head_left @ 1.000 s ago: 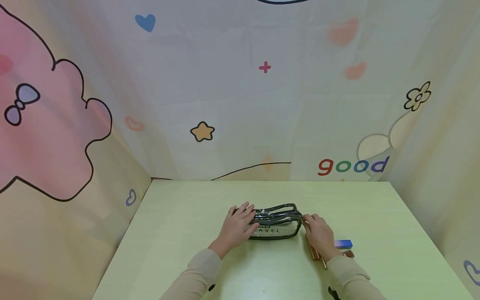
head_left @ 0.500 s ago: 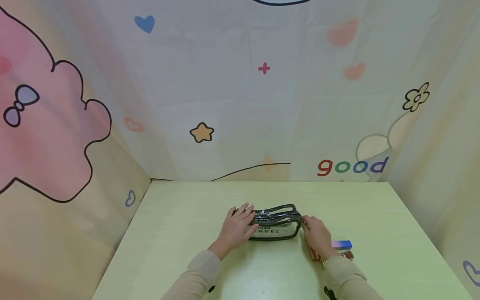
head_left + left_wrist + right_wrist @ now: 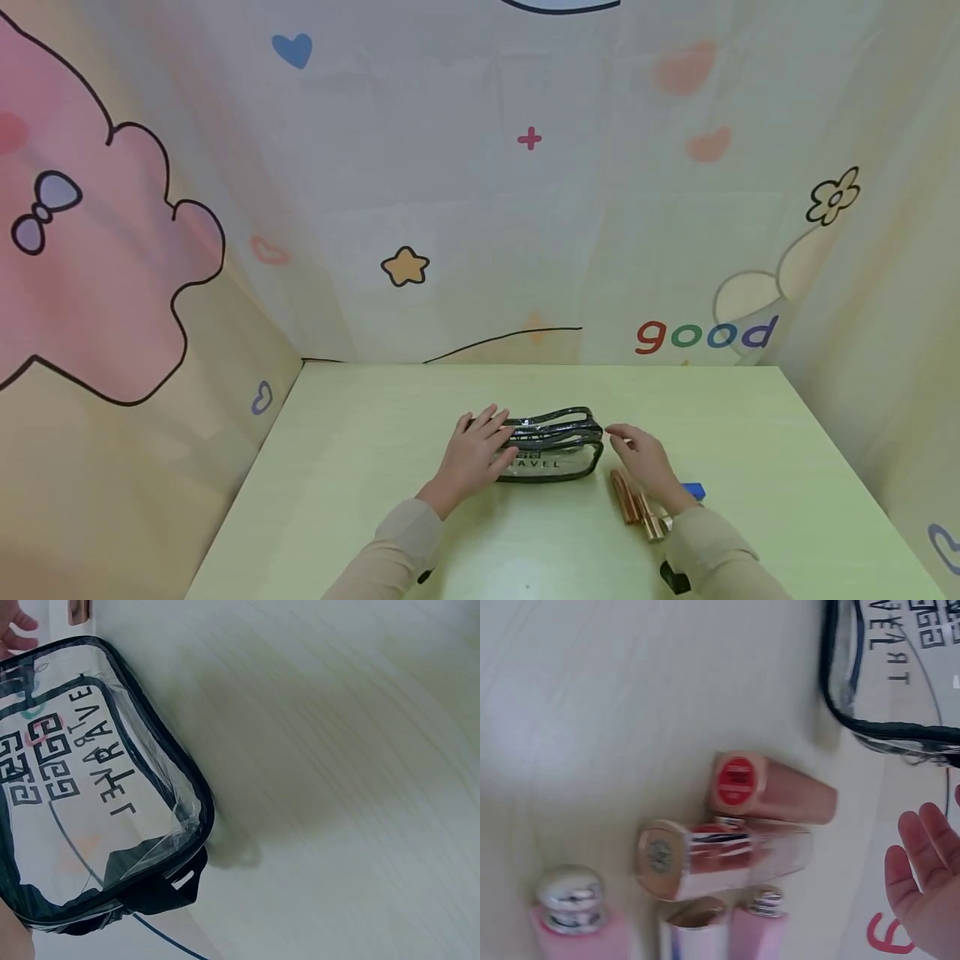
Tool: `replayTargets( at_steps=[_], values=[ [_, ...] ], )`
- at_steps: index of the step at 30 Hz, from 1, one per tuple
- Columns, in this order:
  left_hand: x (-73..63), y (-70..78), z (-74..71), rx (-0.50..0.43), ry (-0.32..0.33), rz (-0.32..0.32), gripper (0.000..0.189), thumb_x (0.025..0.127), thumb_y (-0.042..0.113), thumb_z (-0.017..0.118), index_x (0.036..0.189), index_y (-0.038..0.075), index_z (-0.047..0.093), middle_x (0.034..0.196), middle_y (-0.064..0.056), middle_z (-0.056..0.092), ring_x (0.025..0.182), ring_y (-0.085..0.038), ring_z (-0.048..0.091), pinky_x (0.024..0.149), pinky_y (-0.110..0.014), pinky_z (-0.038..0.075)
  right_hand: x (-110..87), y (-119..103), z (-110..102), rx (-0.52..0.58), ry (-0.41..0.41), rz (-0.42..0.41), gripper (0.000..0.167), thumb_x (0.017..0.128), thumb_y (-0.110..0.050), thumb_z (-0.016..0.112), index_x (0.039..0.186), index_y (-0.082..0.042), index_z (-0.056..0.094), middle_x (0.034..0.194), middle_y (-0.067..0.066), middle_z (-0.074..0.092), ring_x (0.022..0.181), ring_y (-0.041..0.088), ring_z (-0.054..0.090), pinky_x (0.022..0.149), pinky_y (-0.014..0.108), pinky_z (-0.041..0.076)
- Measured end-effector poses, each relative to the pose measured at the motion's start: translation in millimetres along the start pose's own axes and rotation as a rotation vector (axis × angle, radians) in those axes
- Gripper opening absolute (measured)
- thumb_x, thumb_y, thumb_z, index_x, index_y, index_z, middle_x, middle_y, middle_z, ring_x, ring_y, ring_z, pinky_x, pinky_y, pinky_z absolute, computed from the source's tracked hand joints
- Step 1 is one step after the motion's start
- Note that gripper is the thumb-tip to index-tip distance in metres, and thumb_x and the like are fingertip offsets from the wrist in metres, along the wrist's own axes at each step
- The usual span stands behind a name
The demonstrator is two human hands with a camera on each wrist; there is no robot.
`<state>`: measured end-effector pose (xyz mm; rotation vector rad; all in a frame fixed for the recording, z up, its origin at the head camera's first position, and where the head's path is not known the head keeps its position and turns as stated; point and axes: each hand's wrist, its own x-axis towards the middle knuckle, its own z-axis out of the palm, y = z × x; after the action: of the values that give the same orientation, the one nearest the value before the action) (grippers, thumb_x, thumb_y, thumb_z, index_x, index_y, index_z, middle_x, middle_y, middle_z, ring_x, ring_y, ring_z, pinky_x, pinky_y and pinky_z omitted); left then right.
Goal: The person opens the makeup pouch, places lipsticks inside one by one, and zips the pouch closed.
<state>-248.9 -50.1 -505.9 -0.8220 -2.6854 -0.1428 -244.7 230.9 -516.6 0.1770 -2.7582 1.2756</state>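
Note:
A clear travel pouch (image 3: 551,467) with black trim and printed lettering lies mid-table in the head view. My left hand (image 3: 474,450) rests over its left end, fingers spread and fairly straight, thumb along the front. Just off the pouch's right end is my right hand (image 3: 645,458), its fingers loosely bent with nothing visible between them. In the right wrist view, the fingers (image 3: 930,855) appear apart from the pouch (image 3: 840,705). Below the right hand lie a reddish-brown cosmetic tube (image 3: 624,497) and a gold-toned tube (image 3: 648,518).
A blue object (image 3: 693,490) lies partly behind the right wrist. The right wrist view shows a tube with a red label (image 3: 780,787), a clear-capped tube (image 3: 705,859) and a pink container with a silvery cap (image 3: 577,922). A printed curtain (image 3: 480,208) stands behind the table (image 3: 360,417).
My right hand has come away from the pouch's right end and shifted slightly right, uncovering more of the tubes and covering more of the blue object. The left hand stays put.

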Motion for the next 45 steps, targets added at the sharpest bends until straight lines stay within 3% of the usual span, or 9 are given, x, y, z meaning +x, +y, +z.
replayTargets(
  at_steps=[3,9,12,15,21,25,32,38,45],
  values=[
    [-0.9,-1.5,1.5,0.019,0.03,0.015,0.042,0.092,0.043,0.035,0.123,0.022,0.053,0.137,0.002,0.042,0.13,-0.016,0.032,0.102,-0.042,0.03,1.7,-8.7,-5.0,0.021,0.019,-0.025,0.033,0.093,-0.018,0.042,0.117,0.001,0.054,0.115,0.02,0.057,0.097,0.033,0.055,0.079,0.043,0.046],
    [-4.3,-9.1,9.8,0.003,0.233,0.053,0.046,0.095,0.04,0.027,0.129,0.016,0.047,0.138,-0.005,0.04,0.129,-0.021,0.034,0.1,-0.042,0.032,6.5,-20.6,-8.0,0.062,-0.007,-0.019,0.044,0.094,-0.028,0.041,0.129,-0.003,0.043,0.128,0.018,0.048,0.106,0.031,0.05,0.085,0.047,0.042],
    [-7.2,-14.2,17.2,0.003,0.316,0.055,0.051,0.095,0.04,0.019,0.129,0.013,0.046,0.138,-0.007,0.039,0.129,-0.022,0.035,0.099,-0.043,0.032,7.0,-28.0,-7.4,0.08,-0.06,-0.008,0.051,0.093,-0.033,0.04,0.135,-0.005,0.035,0.137,0.018,0.037,0.119,0.037,0.04,0.094,0.055,0.032],
    [-11.0,-18.4,24.3,0.002,0.354,0.055,0.054,0.095,0.041,0.016,0.129,0.011,0.046,0.139,-0.009,0.039,0.128,-0.023,0.036,0.099,-0.043,0.032,5.7,-36.0,-4.9,0.086,-0.148,0.029,0.061,0.093,-0.04,0.038,0.14,-0.005,0.023,0.144,0.019,0.023,0.13,0.039,0.023,0.101,0.057,0.021],
    [-16.4,-22.8,33.9,0.003,0.374,0.066,0.058,0.094,0.046,0.019,0.133,0.009,0.04,0.141,-0.013,0.032,0.128,-0.025,0.034,0.098,-0.043,0.032,3.8,-43.3,4.0,0.093,-0.269,0.093,0.073,0.092,-0.046,0.035,0.143,-0.004,0.004,0.148,0.019,0.006,0.134,0.038,0.007,0.106,0.053,0.012],
    [-15.3,-23.3,34.8,-0.007,0.366,0.069,0.058,0.093,0.046,0.023,0.135,0.007,0.036,0.142,-0.015,0.029,0.13,-0.025,0.031,0.098,-0.044,0.033,5.1,-42.4,9.0,0.101,-0.261,0.098,0.074,0.092,-0.045,0.036,0.142,-0.004,0.001,0.148,0.019,0.004,0.134,0.037,0.007,0.107,0.051,0.012],
    [-8.6,-27.0,36.8,-0.007,0.301,0.031,0.061,0.093,0.048,0.015,0.137,0.009,0.032,0.145,-0.013,0.025,0.132,-0.024,0.026,0.098,-0.044,0.033,10.3,-42.2,11.8,0.105,-0.244,0.12,0.075,0.091,-0.047,0.036,0.143,-0.007,0.0,0.148,0.018,0.003,0.134,0.038,0.008,0.107,0.051,0.012],
    [-3.4,-31.2,32.9,0.02,0.269,0.04,0.062,0.093,0.049,0.015,0.137,0.01,0.033,0.144,-0.012,0.027,0.132,-0.023,0.028,0.099,-0.044,0.032,14.6,-41.4,14.3,0.108,-0.245,0.137,0.075,0.091,-0.048,0.036,0.143,-0.01,-0.001,0.149,0.015,0.002,0.134,0.037,0.007,0.106,0.052,0.012],
    [10.5,-35.5,25.6,0.056,0.337,0.128,0.059,0.093,0.048,0.018,0.137,0.011,0.033,0.143,-0.008,0.031,0.13,-0.021,0.031,0.1,-0.042,0.03,17.9,-44.3,18.4,0.105,-0.216,0.139,0.073,0.091,-0.045,0.037,0.143,-0.01,0.001,0.149,0.016,0.005,0.134,0.037,0.009,0.107,0.051,0.011]
  ],
)
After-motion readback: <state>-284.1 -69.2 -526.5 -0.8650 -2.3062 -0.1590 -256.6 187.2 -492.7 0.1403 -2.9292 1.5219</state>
